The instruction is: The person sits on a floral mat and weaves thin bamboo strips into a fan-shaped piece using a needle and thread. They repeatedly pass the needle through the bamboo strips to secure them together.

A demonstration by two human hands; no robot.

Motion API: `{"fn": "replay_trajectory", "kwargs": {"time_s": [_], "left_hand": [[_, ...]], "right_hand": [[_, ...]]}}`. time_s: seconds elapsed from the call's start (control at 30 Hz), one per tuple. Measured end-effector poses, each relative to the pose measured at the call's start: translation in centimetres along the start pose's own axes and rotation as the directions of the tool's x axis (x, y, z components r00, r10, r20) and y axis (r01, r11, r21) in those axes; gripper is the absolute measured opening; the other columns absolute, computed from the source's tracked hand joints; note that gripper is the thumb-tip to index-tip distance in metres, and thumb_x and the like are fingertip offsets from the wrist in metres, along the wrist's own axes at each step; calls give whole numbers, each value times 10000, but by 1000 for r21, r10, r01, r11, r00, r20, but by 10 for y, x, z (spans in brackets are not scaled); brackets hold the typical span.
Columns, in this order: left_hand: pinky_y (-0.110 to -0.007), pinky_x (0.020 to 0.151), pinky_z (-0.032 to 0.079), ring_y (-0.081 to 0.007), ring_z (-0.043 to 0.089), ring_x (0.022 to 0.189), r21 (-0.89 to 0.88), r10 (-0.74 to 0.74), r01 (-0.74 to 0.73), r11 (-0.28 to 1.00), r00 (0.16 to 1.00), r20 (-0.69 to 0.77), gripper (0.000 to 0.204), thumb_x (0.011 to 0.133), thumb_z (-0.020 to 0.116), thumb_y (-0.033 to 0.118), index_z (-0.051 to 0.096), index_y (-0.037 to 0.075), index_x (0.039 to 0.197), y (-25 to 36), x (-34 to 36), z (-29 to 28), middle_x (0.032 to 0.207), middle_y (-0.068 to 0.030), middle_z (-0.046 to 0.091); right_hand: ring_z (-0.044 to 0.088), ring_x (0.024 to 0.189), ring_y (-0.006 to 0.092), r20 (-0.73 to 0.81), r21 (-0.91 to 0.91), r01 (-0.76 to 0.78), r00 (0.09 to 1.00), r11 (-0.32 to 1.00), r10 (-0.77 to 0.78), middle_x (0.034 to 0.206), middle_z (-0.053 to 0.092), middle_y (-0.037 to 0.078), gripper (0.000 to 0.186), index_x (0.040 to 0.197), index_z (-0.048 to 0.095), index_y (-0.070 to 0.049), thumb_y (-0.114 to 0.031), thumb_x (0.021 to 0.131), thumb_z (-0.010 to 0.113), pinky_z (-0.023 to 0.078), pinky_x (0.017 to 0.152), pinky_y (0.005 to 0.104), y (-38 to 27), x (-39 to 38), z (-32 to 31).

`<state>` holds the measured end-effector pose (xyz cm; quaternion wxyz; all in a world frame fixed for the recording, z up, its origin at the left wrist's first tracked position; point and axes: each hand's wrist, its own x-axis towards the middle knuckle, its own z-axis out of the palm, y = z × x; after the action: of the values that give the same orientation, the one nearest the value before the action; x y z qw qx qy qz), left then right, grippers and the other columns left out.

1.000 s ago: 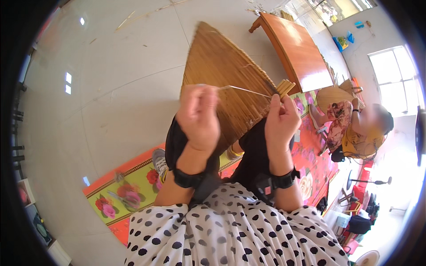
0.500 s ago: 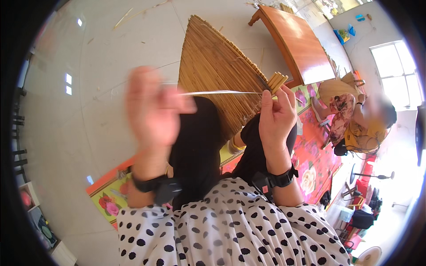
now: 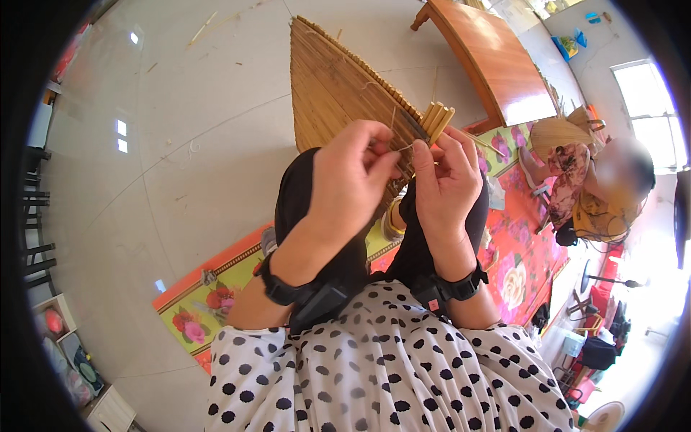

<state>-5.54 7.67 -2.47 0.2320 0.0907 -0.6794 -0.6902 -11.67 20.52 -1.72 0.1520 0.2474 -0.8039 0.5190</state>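
Observation:
A brown fan-shaped panel of thin reed stalks (image 3: 327, 86) slants between my knees, its bound edge running up and away. My right hand (image 3: 450, 173) is closed at the near end of that edge, gripping a small bundle of short, light stalks (image 3: 437, 117) that stick up past its fingers. A thin white string (image 3: 406, 147) runs from there to my left hand (image 3: 353, 176). My left hand is closed in a pinch on the string, close beside my right thumb. Its fingertips partly hide the panel and the string's loose part.
A low wooden table (image 3: 497, 57) stands beyond the panel to the right. Another person (image 3: 594, 180) sits at right beside a similar woven piece (image 3: 558, 135). A flowered mat (image 3: 507, 270) lies beneath us. Stalk scraps (image 3: 204, 27) litter the tiled floor.
My left hand has come right and inward, close to my right hand. The string, stretched long between them before, now spans a short gap. The right hand keeps its grip.

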Motion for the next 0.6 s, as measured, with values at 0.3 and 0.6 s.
{"fn": "replay_trajectory", "kwargs": {"time_s": [0.3,0.6], "left_hand": [[-346,601,549,-270,700,687,164,149,-144,976,989,-19,97,892,725,-37,638,-22,932,-16,6,20,840,-151,653],[-266,633,555,-160,707,686,-103,214,-221,970,974,-75,52,957,650,-57,610,-24,956,-20,5,30,805,-92,668]], "right_hand": [[680,787,116,-14,106,-73,997,992,75,1160,646,131,268,1116,683,65,-23,883,783,604,671,261,10,-5,-3],[676,755,103,-19,27,-155,988,988,156,967,671,100,181,1058,703,53,-51,921,759,588,655,249,8,-3,-5]]}}
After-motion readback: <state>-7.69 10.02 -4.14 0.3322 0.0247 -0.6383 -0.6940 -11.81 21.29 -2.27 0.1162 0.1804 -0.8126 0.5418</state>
